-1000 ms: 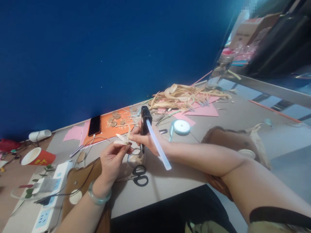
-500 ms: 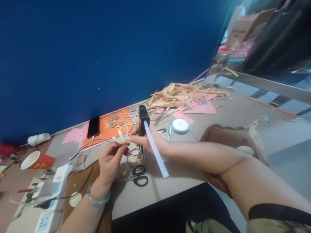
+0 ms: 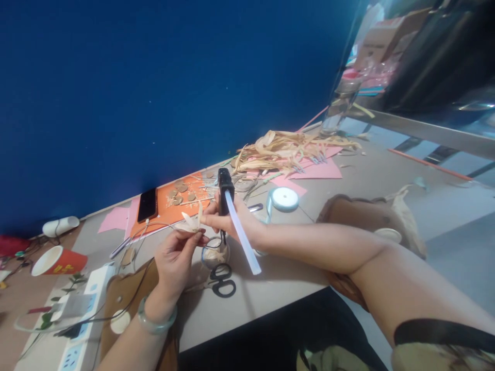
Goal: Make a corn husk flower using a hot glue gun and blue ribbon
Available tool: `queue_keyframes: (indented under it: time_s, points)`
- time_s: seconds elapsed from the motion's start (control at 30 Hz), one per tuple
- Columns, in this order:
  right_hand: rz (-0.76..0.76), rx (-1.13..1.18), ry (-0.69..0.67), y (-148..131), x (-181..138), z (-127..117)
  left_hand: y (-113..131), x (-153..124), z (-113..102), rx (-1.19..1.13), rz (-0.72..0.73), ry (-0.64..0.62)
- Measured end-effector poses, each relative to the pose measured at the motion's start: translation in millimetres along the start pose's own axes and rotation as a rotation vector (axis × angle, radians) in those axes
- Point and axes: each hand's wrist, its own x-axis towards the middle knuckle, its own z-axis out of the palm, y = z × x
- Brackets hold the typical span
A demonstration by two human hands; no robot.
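A small cream-white flower-like piece with slender pointed petals (image 3: 188,220) sits slightly left of the frame's centre, raised above the worktop (image 3: 270,286), its base pinched in the fingertips of the left hand (image 3: 175,257). Its petals fan out upward and to the left, one standing nearly upright. Just to its right, the right hand (image 3: 252,224) grips a black glue gun (image 3: 225,188), from whose back a long, translucent whitish glue stick (image 3: 242,234) slants toward the lower right.

Deep blue wall (image 3: 174,77) behind; grey tabletop (image 3: 363,180) before it; bluish light upper right.
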Motion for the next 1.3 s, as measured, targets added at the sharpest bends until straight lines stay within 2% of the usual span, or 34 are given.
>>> queue_keyframes:
  time_s: [0.23, 0.4, 0.7, 1.1, 1.17, 1.3]
  points:
    - [0.01, -0.064, -0.019, -3.2, 0.5, 0.9, -4.0, -1.6, -1.8, 0.01, 0.04, -0.023]
    - [0.02, -0.114, -0.078, -8.0, 1.1, 2.3, -1.7, -1.9, -1.0, -0.012, -0.008, -0.043]
    - [0.078, -0.063, -0.112, -4.2, 2.0, 0.5, -2.9, 0.1, -0.4, -0.083, -0.083, -0.046]
    - [0.078, -0.045, -0.151, -1.3, 2.9, -1.4, -1.1, 1.8, -1.2, -0.101, -0.113, -0.08]
    - [0.06, -0.045, -0.135, -2.1, 3.5, -1.7, -0.4, 1.7, -1.0, -0.097, -0.109, -0.072]
    - [0.002, -0.092, -0.02, -5.8, 2.8, 0.8, -0.4, 0.9, -1.0, -0.074, -0.095, -0.029]
